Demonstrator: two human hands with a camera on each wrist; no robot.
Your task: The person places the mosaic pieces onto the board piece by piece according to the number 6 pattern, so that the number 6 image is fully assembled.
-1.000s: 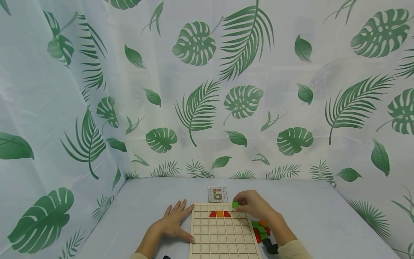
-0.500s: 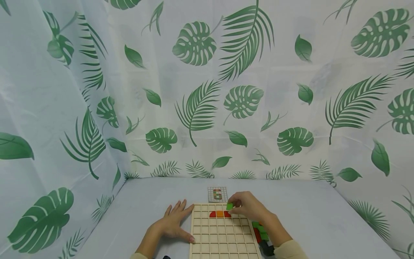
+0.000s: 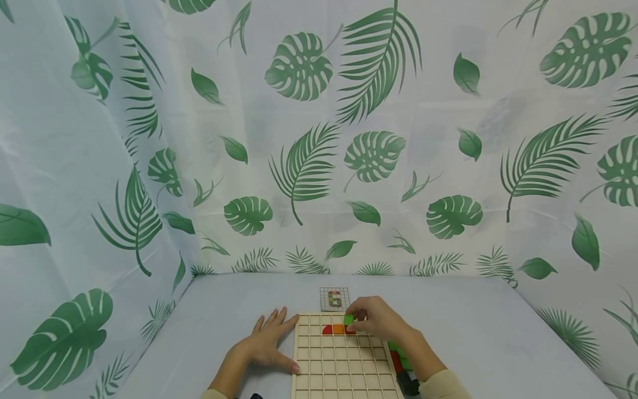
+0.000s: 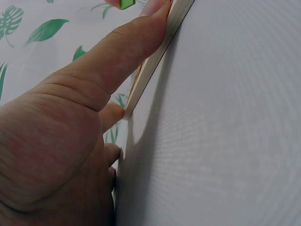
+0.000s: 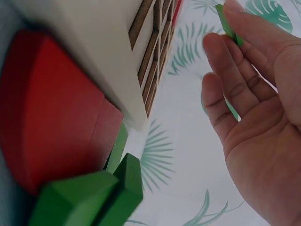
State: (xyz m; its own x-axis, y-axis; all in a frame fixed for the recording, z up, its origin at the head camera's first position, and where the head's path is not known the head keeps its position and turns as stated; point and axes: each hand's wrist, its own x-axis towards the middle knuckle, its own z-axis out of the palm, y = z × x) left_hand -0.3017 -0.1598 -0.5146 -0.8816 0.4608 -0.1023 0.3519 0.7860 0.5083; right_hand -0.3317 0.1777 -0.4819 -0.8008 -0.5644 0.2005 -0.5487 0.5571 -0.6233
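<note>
A wooden grid board (image 3: 344, 367) lies on the table. Along its left edge rests my left hand (image 3: 266, 339), fingers spread straight and thumb on the rim. My right hand (image 3: 380, 318) pinches a green block (image 3: 348, 320) between thumb and fingertips, over the board's upper rows. In the right wrist view the green block (image 5: 227, 26) shows edge-on between the fingers. Below it in the head view, one row holds a red quarter-round block (image 3: 327, 330), an orange block (image 3: 339, 329) and another red block (image 3: 350, 330), partly hidden by my right thumb.
A printed pattern card (image 3: 334, 299) lies beyond the board's far edge. Several loose green blocks (image 3: 402, 357), a red block (image 5: 61, 113) and black pieces (image 3: 408, 383) lie along the board's right side, partly under my right forearm. A leaf-print curtain (image 3: 319, 166) surrounds the table.
My right hand has moved left with the green block, from the board's upper right to just above the right red block. The left hand has stayed in place.
</note>
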